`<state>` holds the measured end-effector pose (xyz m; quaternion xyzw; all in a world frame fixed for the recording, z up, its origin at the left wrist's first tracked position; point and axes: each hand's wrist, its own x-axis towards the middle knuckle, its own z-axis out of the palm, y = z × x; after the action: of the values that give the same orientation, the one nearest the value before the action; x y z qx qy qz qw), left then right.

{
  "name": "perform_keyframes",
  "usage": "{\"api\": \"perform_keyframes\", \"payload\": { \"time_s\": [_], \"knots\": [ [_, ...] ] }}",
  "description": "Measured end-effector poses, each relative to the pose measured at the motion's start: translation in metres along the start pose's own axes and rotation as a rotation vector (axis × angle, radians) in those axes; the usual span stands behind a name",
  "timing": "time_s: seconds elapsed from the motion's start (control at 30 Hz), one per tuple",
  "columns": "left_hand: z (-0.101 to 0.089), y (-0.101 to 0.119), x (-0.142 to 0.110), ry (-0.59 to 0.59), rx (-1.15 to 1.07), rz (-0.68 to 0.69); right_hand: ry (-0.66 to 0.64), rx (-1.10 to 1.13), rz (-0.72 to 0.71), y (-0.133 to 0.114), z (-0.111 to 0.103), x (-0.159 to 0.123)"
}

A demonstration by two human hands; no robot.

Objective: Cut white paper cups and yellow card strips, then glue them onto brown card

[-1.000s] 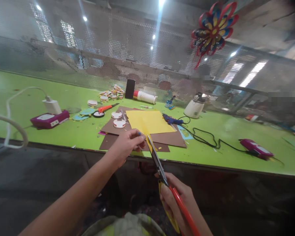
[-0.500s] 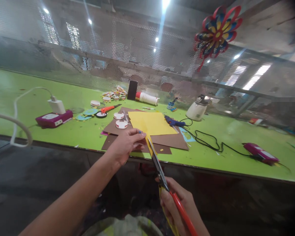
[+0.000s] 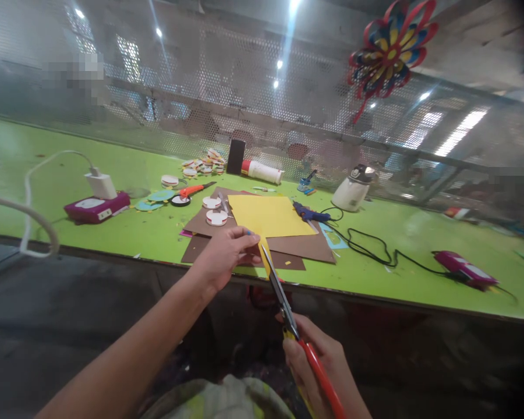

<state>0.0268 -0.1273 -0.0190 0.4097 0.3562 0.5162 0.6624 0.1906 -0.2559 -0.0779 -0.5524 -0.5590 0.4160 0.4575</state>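
My left hand [image 3: 225, 256] is closed in a pinch, thumb and fingertips on a narrow yellow paper strip [image 3: 265, 256] over the table's front edge. In my right hand [image 3: 318, 355] is a pair of scissors [image 3: 283, 304] with red handles, its long blades pointing up and away at the strip. The blade tips meet the strip just right of my left fingertips. Something yellow also shows along the scissors' handles, partly hidden by my fingers. Behind the strip lies a yellow sheet [image 3: 271, 216] on stacked brown sheets [image 3: 303, 247].
A blue glue gun [image 3: 310, 214] lies right of the sheet, its cable running to a purple power box [image 3: 465, 269]. White round pieces [image 3: 216, 217] and an orange-handled cutter [image 3: 192, 191] lie left. Another purple box [image 3: 96, 208] holds a white charger. Behind stands a white bottle [image 3: 351, 189].
The view has shifted slightly, so the table sits a little higher in the picture. Both hands keep nearly the same pose, with the scissor tips still at the strip.
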Motion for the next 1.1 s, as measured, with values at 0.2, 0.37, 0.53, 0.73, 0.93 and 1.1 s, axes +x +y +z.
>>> {"api": "perform_keyframes", "payload": {
  "time_s": [0.2,0.37,0.53,0.73,0.93,1.1],
  "knots": [
    [0.001,0.000,-0.001,0.011,-0.006,-0.003,0.024,-0.049,-0.027,-0.001,0.001,-0.001],
    [0.003,-0.003,-0.003,0.004,-0.027,0.011,0.043,-0.063,-0.034,-0.005,0.003,0.000],
    [0.004,-0.008,-0.004,0.022,-0.051,0.042,0.013,-0.043,-0.020,-0.002,0.001,0.001],
    [0.005,-0.012,-0.005,0.068,-0.094,0.060,0.011,-0.054,-0.055,0.002,0.000,0.003],
    [0.006,-0.008,-0.003,0.055,-0.064,0.054,0.042,-0.093,-0.119,0.001,0.000,0.003],
    [0.004,-0.003,0.001,0.081,-0.061,0.055,0.018,-0.103,-0.061,0.001,-0.002,0.003]
  ]
}}
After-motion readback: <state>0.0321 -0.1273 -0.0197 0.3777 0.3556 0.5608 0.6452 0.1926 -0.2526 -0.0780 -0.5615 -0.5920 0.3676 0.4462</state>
